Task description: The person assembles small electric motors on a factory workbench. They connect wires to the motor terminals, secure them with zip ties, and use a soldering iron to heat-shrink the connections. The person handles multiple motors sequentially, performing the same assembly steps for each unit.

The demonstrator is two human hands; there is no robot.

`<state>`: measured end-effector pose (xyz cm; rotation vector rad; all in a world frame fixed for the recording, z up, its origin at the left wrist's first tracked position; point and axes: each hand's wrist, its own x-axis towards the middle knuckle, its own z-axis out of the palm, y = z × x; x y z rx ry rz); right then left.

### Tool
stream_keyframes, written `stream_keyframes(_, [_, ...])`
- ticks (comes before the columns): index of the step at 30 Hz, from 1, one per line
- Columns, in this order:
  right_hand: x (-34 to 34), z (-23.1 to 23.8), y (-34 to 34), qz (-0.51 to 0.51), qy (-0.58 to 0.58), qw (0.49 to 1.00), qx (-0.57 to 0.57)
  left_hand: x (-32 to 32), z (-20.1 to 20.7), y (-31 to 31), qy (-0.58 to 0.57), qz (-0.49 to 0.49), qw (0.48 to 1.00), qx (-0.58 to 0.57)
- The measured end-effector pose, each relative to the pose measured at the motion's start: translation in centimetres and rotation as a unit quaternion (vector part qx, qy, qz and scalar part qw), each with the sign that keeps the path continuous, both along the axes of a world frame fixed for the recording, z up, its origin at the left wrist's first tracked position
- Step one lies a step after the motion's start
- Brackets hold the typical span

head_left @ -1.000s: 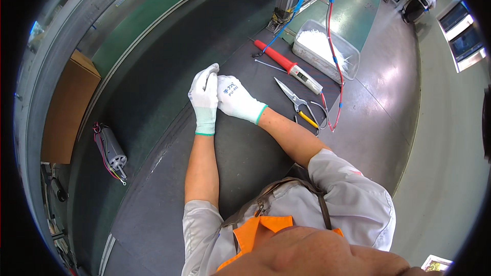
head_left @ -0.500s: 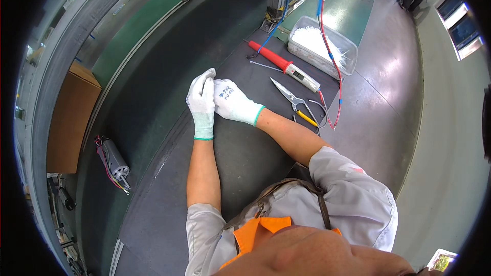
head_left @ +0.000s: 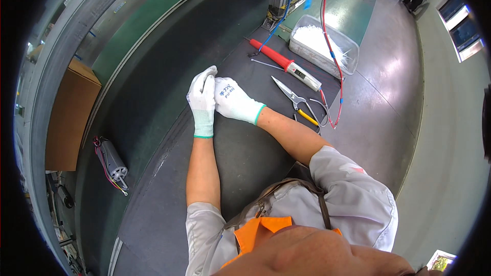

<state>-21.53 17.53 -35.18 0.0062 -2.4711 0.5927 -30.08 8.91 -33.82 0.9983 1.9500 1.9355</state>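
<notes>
Both hands wear white knit gloves and meet over a dark bench mat (head_left: pixel 245 148). My left hand (head_left: pixel 202 103) is stretched out with its fingers straight and pressed together. My right hand (head_left: pixel 231 101) lies against it from the right, its fingers curled around the fingertips of the left glove. Neither hand holds a tool. To the right lie a red-handled pen-shaped tool (head_left: pixel 284 63) and a pair of scissors with yellow grips (head_left: pixel 294 98), both out of contact with my hands.
A clear plastic tub (head_left: pixel 346 46) of white parts stands at the back right. Red and blue cables (head_left: pixel 327 30) hang over it. A small grey motor with wires (head_left: pixel 112 161) lies on the dark belt at left, next to a cardboard box (head_left: pixel 69 117).
My hands stay pressed together in nearly the same place. The view has shifted slightly, and nothing was picked up or put down.
</notes>
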Motion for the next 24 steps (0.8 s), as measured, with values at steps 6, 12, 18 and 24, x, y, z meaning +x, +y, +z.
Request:
stream_keyframes(6, [-0.25, -0.40, 0.09, -0.010, -0.023, 1.000, 0.006, -0.10, 0.21, -0.08, 0.010, -0.007, 1.000, -0.012])
stream_keyframes(12, [-0.22, 0.00, -0.17, -0.011, -0.021, 1.000, -0.004, -0.21, 0.19, -0.09, 0.002, -0.003, 1.000, -0.003])
stream_keyframes(18, [-0.25, 0.34, -0.36, -0.013, -0.035, 0.999, -0.003, -0.48, -0.02, -0.16, 0.015, -0.003, 1.000, 0.000])
stream_keyframes(24, [-0.14, 0.41, -0.25, -0.014, -0.044, 0.999, 0.014, -0.54, -0.16, -0.01, 0.006, -0.005, 1.000, 0.010])
